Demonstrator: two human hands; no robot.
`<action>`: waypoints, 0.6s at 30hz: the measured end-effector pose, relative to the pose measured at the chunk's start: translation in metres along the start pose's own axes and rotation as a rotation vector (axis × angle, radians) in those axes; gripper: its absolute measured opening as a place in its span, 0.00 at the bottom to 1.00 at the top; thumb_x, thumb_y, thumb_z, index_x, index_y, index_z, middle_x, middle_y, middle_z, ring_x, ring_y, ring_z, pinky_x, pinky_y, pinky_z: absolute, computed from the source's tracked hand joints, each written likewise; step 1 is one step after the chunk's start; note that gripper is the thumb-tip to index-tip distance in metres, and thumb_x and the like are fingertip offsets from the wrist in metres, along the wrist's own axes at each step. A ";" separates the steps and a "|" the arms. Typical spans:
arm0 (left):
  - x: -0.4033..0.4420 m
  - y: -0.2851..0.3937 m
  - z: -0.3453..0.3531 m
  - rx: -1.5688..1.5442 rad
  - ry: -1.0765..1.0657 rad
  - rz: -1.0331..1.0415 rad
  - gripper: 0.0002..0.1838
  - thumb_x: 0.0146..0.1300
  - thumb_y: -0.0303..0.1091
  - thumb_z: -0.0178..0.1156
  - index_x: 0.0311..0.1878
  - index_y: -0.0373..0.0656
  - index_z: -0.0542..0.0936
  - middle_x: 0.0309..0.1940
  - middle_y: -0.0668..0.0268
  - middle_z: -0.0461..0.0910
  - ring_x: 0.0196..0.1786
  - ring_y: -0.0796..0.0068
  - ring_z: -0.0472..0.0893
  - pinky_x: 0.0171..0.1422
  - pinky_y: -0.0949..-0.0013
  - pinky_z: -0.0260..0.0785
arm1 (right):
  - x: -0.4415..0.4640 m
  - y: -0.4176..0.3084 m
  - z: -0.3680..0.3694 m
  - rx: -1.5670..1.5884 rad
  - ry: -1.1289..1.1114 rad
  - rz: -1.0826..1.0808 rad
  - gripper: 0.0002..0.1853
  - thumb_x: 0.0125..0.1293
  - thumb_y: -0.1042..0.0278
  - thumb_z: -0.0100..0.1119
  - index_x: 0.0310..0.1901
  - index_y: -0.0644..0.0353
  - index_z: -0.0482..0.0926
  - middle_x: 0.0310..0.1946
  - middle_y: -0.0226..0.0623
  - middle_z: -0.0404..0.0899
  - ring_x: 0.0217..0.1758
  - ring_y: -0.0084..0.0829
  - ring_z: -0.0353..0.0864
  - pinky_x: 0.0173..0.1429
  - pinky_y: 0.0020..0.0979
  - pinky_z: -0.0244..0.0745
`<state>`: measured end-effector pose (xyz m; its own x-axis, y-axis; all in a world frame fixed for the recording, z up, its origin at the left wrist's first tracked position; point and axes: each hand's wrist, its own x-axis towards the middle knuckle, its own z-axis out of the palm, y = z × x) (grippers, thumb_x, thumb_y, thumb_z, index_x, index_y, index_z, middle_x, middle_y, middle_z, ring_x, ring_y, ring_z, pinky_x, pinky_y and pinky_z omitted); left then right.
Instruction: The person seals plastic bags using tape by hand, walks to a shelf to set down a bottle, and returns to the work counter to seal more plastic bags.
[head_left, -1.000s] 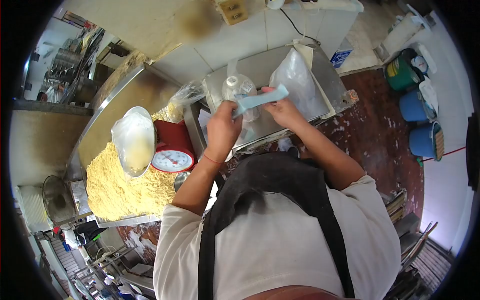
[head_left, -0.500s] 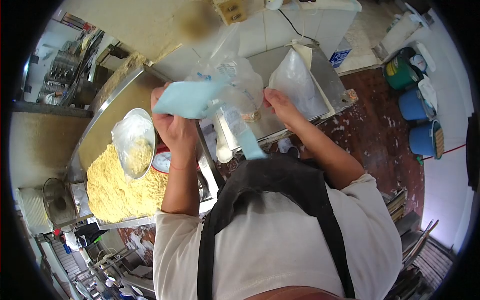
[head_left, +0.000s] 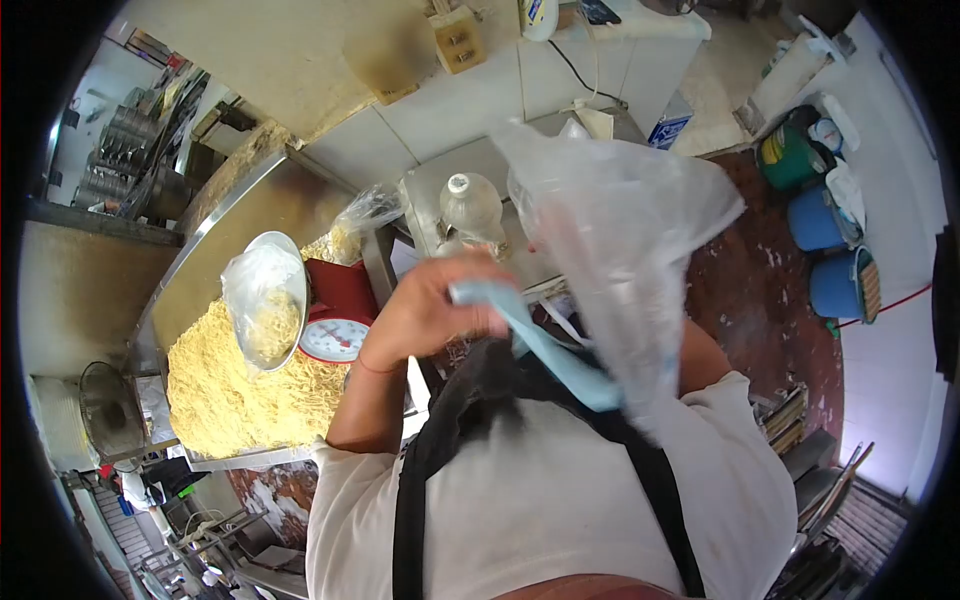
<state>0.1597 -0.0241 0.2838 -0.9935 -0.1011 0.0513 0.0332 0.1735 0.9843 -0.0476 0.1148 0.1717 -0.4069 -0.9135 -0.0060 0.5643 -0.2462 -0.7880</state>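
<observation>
My left hand (head_left: 432, 305) is closed on a light blue strip (head_left: 545, 345) that hangs down across the apron and is smeared by motion. A clear plastic bag (head_left: 640, 220) is up in the air on the right. Behind it, my right hand (head_left: 562, 232) shows only faintly through the film. Its fingers are mostly hidden, but the bag appears held up by it. A clear bottle (head_left: 471, 208) with a white cap stands on the steel table (head_left: 425, 200) beyond my left hand.
Yellow noodle-like strands (head_left: 240, 390) are heaped in a metal tray on the left. A red scale (head_left: 336, 338) carries a pan (head_left: 298, 250) with a bag of strands. Blue buckets (head_left: 832, 280) stand at the right wall. A bottle (head_left: 538, 18) is on the tiled ledge.
My left hand has come down and right with the blue strip, uncovering the red scale. The clear bag has swung right, in front of my right hand and forearm.
</observation>
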 end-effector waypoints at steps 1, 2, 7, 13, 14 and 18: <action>0.006 -0.016 0.008 -0.087 0.308 -0.100 0.24 0.57 0.35 0.72 0.57 0.39 0.79 0.45 0.64 0.83 0.39 0.77 0.80 0.38 0.71 0.73 | -0.004 -0.001 0.000 0.010 0.010 0.003 0.16 0.71 0.64 0.56 0.58 0.55 0.73 0.43 0.27 0.78 0.47 0.24 0.75 0.52 0.35 0.73; 0.013 -0.017 0.015 -0.057 0.350 -0.095 0.25 0.59 0.35 0.70 0.59 0.39 0.77 0.46 0.64 0.82 0.39 0.78 0.79 0.37 0.72 0.73 | -0.007 -0.002 -0.001 0.021 0.021 0.005 0.16 0.71 0.64 0.56 0.58 0.55 0.73 0.43 0.27 0.78 0.47 0.24 0.75 0.52 0.34 0.73; 0.056 -0.037 0.051 -0.197 0.391 -0.207 0.32 0.62 0.37 0.67 0.66 0.36 0.69 0.46 0.65 0.79 0.37 0.79 0.77 0.34 0.73 0.73 | -0.010 -0.008 -0.008 0.056 0.043 0.002 0.16 0.71 0.65 0.56 0.58 0.55 0.73 0.43 0.27 0.78 0.47 0.24 0.75 0.52 0.34 0.73; 0.084 -0.070 0.069 -0.589 0.436 -0.355 0.21 0.66 0.42 0.65 0.54 0.39 0.73 0.35 0.70 0.75 0.32 0.78 0.75 0.37 0.68 0.78 | -0.018 -0.032 -0.023 -0.008 0.076 -0.025 0.16 0.71 0.65 0.56 0.57 0.56 0.74 0.43 0.27 0.78 0.47 0.24 0.75 0.52 0.34 0.73; 0.082 -0.079 0.066 -0.635 0.370 -0.382 0.22 0.66 0.43 0.66 0.54 0.38 0.73 0.34 0.70 0.75 0.33 0.79 0.75 0.38 0.69 0.77 | -0.012 -0.034 -0.028 -0.019 0.076 -0.026 0.16 0.71 0.65 0.56 0.57 0.56 0.74 0.43 0.27 0.78 0.46 0.24 0.76 0.52 0.34 0.73; 0.093 -0.068 0.080 -0.797 0.401 -0.300 0.22 0.66 0.43 0.65 0.54 0.39 0.72 0.28 0.73 0.69 0.27 0.83 0.67 0.40 0.70 0.75 | -0.015 -0.045 -0.043 -0.059 0.102 -0.032 0.16 0.70 0.65 0.56 0.57 0.56 0.74 0.43 0.27 0.78 0.46 0.24 0.76 0.52 0.34 0.74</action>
<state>0.0565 0.0330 0.2077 -0.8659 -0.3887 -0.3147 -0.0060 -0.6211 0.7837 -0.0981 0.1533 0.1805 -0.4964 -0.8672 -0.0404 0.5079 -0.2523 -0.8236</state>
